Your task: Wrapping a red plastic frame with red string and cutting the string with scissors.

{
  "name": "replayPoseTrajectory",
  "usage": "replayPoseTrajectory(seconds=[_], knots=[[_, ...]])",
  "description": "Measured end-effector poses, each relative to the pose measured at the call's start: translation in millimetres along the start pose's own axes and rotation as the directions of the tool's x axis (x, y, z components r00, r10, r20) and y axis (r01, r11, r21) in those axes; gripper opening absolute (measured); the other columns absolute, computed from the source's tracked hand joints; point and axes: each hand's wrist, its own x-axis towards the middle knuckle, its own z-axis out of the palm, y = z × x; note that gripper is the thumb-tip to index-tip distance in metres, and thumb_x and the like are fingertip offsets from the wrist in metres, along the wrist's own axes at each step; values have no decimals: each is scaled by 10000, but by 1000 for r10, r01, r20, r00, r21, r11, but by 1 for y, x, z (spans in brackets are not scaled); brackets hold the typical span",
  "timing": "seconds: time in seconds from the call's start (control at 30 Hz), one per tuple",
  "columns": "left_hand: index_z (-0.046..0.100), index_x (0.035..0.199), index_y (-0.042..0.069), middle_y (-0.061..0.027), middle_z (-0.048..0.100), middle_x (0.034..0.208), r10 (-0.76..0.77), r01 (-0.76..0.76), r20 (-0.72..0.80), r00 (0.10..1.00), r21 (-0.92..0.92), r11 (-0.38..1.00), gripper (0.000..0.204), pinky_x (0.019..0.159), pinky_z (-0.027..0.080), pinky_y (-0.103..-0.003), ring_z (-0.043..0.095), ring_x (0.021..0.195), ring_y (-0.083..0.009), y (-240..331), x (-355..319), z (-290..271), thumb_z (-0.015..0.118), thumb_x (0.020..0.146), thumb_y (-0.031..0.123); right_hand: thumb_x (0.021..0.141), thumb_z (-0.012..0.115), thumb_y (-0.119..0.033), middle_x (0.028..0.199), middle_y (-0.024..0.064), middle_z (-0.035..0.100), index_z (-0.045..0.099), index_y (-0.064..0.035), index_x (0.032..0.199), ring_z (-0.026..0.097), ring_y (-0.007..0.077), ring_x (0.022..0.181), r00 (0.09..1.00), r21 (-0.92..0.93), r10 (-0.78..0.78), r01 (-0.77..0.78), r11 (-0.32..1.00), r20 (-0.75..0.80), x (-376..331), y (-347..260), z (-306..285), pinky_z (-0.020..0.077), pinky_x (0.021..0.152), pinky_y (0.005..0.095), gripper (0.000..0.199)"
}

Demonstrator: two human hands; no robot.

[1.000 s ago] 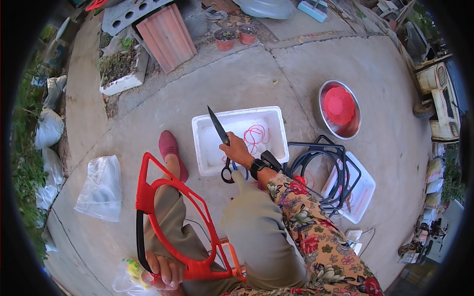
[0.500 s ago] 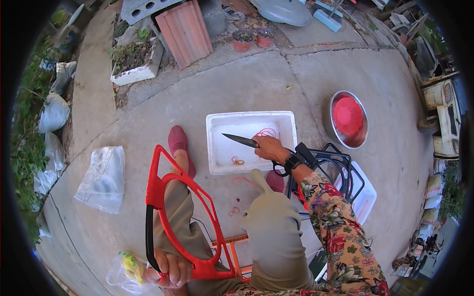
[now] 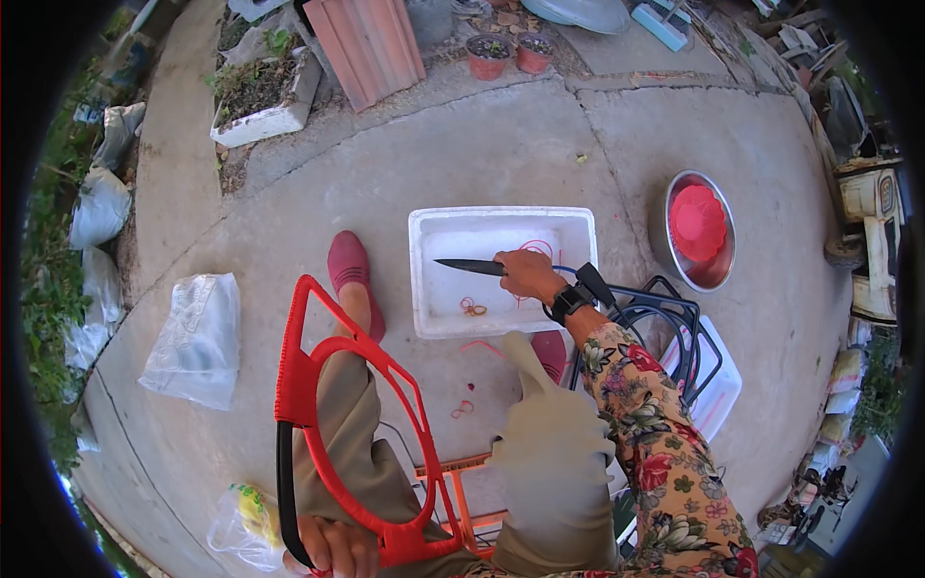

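Observation:
My left hand (image 3: pixel 332 545) is closed round the lower corner of a frame wrapped in red (image 3: pixel 300 385), an oval loop with outer bars and one bare black side. My right hand (image 3: pixel 530 275) grips a knife (image 3: pixel 470 266), its dark pointed blade nearly level and aimed left. Knife and hand are above a white foam box (image 3: pixel 416 275). Inside the box lie loops of red cord (image 3: pixel 536 248) and a small orange-brown tangle (image 3: pixel 472 306). The knife's handle is mostly hidden by my fingers. Blade and red frame are well apart.
Black frames (image 3: pixel 686 308) rest beside my right forearm, partly over a white tray (image 3: pixel 723 390). Farther right, a steel basin (image 3: pixel 725 260) holds a red scalloped bowl (image 3: pixel 696 222). A clear plastic bag (image 3: pixel 198 337) lies left. Red scraps (image 3: pixel 462 408) dot the concrete near my shoes.
The knife blade has turned closer to level, still in my right hand. The red frame and my left hand sit slightly lower and farther left in view. The whole view has shifted a little.

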Motion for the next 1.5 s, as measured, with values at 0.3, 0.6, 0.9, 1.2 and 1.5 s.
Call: replayPoseTrajectory(seconds=[0.3, 0.6, 0.9, 1.2, 1.5], knots=[[541, 834, 51, -88, 591, 625, -85, 87, 24, 996, -119, 989, 137, 401, 424, -292, 543, 460, -180, 0, 13, -4, 625, 851, 158, 729, 600, -158, 920, 161, 671, 578, -72, 1128, 638, 334, 904, 992, 120, -30, 45, 992, -119, 18, 16, 17, 493, 775, 448, 408], [563, 771, 40, -113, 600, 607, -55, 44, -112, 992, -101, 994, 145, 392, 423, -297, 553, 444, -187, -1, 13, 5, 582, 889, 121, 734, 610, -138, 882, 150, 675, 584, -83, 1102, 649, 324, 854, 976, 125, 32, -5, 992, -215, 25, 37, 49, 507, 730, 436, 373], [545, 803, 17, -137, 597, 638, -43, 47, 31, 999, -113, 992, 125, 414, 462, -314, 560, 455, -208, 0, 17, -4, 658, 833, 61, 759, 591, -95, 942, 133, 600, 608, -101, 1026, 591, 320, 932, 896, -110, 34, -92, 990, -443, 36, 30, 72, 504, 703, 433, 268], [522, 751, 39, -100, 568, 611, -40, 32, -163, 986, -53, 998, 188, 380, 459, -302, 534, 437, -178, -9, 13, 11, 701, 793, 76, 806, 566, -55, 982, 145, 572, 543, -34, 1137, 568, 274, 927, 787, 400, 37, 272, 875, -616, -88, 29, 3, 474, 768, 371, 333], [492, 737, 68, -67, 524, 578, -107, 105, -214, 971, -22, 994, 217, 391, 458, -306, 496, 429, -165, -11, 20, 20, 706, 773, 76, 850, 581, -125, 740, 104, 615, 592, 9, 1021, 586, 174, 648, 715, 771, 586, -105, 628, -381, -281, 144, 86, 468, 606, 281, 218]])
